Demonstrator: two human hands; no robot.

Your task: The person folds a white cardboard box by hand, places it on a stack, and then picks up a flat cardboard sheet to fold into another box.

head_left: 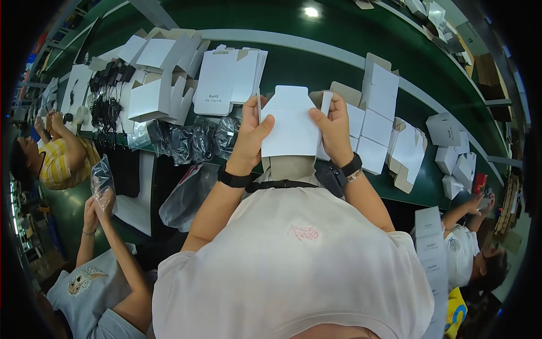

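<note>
well, in the head view the white carton [289, 133] is held in front of the person's chest, at the near side of the green tabletop [316, 70]; whether its far end touches that surface i can't tell. the left grip [249, 135] pinches its left side, thumb laid on the front face and fingers round the outer edge. the right grip [335, 129] pinches the other side much the same way, with the right side flap [327, 103] standing up by the fingers. a narrow tab [292, 96] points away from the person.

to do this folding well, i'd judge, both sides want light, even pressure, so the thin card bends along its creases and doesn't bow. the thumbs belong near the edges, with the side flaps squared before any tab is tucked. working clear of the flat carton stack [227, 76] and the bagged black items [202, 141] should help avoid scuffs.
</note>
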